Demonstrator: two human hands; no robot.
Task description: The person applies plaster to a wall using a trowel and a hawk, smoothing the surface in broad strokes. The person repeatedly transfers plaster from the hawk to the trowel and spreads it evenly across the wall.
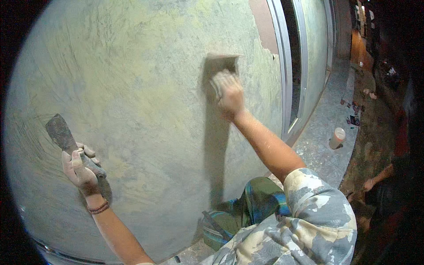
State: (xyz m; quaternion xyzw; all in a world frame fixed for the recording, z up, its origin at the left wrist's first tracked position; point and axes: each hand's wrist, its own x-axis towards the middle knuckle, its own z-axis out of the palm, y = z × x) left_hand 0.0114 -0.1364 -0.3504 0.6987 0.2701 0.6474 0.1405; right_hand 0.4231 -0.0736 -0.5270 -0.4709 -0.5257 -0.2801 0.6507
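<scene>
A plastered wall (145, 88), mottled grey-green and yellow, fills most of the view. My right hand (230, 95), dusty and slightly blurred, is closed round a wide-bladed scraper (224, 61) held against the wall at upper centre. The scraper's broad edge points upward, and the hand covers most of its handle. At the left, my left hand (81, 171) grips a putty knife (61, 132) by its handle, its dark, coated blade tilted up and to the left. Whitish dust coats the left fingers; a beaded bracelet circles that wrist.
A grey-framed opening (289, 57) borders the wall at right, beside an uncoated pinkish strip (263, 26). A pale cylindrical container (337, 138) stands on the grey ledge (316, 132), with small items beyond. Another person's hand (369, 184) shows at far right.
</scene>
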